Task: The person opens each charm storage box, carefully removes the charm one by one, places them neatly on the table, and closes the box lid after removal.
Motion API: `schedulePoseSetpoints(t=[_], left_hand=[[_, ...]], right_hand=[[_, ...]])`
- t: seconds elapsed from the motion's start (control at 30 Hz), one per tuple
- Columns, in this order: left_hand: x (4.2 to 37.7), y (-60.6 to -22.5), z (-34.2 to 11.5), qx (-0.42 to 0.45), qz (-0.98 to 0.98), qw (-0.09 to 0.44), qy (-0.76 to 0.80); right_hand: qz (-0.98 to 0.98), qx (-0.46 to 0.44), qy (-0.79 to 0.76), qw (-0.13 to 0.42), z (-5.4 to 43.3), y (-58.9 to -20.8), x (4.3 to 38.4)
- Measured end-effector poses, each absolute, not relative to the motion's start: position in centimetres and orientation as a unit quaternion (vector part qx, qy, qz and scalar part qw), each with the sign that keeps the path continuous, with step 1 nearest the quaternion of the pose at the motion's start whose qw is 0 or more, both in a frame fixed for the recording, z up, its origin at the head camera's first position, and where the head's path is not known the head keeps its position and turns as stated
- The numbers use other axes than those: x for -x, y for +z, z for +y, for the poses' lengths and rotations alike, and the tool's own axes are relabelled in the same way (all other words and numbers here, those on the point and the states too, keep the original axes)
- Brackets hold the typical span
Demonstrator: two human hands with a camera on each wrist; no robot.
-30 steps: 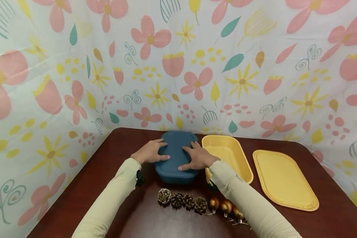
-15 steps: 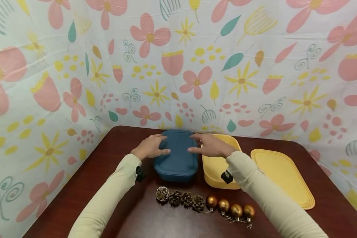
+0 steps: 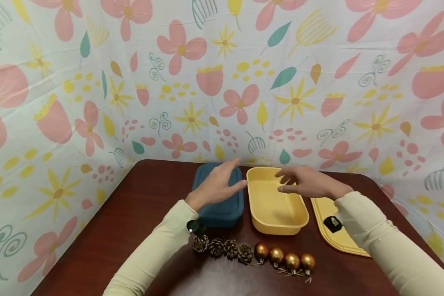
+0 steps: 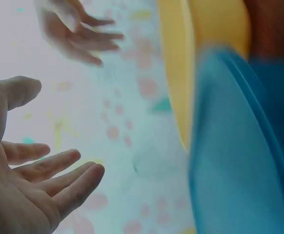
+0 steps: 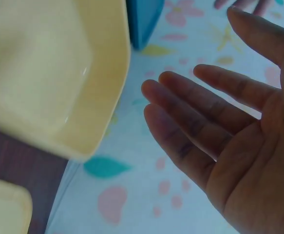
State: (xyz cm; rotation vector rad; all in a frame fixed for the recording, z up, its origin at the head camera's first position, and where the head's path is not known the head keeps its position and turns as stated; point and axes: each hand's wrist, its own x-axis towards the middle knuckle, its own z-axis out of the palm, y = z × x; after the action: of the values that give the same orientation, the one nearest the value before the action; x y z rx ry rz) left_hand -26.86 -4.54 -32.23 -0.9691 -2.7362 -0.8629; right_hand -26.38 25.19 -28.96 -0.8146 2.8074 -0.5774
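A blue lidded box (image 3: 222, 211) stands at the back of the table, its lid on. My left hand (image 3: 216, 185) is in the air over the box's right part, fingers spread and holding nothing; the left wrist view shows its palm clear of the blue lid (image 4: 239, 156). To the right of the box is a yellow container (image 3: 277, 205) without a lid and with nothing inside. Above its right side hovers my right hand (image 3: 314, 183), fingers loosely bent and gripping nothing. A flat yellow lid (image 3: 340, 236) lies farther right, partly hidden by the right forearm.
In front of the boxes, several pine cones (image 3: 231, 248) and several gold ball ornaments (image 3: 292, 262) form a row on the dark wooden table (image 3: 148, 197). A flower-printed sheet (image 3: 240, 74) hangs behind and to the left.
Both hands have lifted off the blue box and moved right. The right hand has passed over the yellow container; the left hand now crosses the blue lid.
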Motion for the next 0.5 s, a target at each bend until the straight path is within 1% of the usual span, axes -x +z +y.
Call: schedulePoseSetpoints(t=[0.1, 0.3, 0.4, 0.5], left_hand=[[25.9, -31.7, -1.7, 0.353, -0.892, 0.052, -0.279], [24.0, -31.8, 5.3, 0.416, -0.877, 0.036, -0.238], [23.1, -32.4, 8.7, 0.438, -0.872, 0.007, -0.219], [22.4, -33.2, 12.1, 0.431, -0.879, -0.019, -0.204]], right_hand=[[0.944, 0.260, -0.196, 0.060, 27.3, -29.1, 25.6], [0.958, 0.225, -0.179, -0.004, 32.1, -29.4, 24.4], [0.965, 0.194, -0.172, -0.028, 34.4, -30.1, 23.9], [0.971, 0.164, -0.172, -0.033, 36.6, -31.6, 23.5]])
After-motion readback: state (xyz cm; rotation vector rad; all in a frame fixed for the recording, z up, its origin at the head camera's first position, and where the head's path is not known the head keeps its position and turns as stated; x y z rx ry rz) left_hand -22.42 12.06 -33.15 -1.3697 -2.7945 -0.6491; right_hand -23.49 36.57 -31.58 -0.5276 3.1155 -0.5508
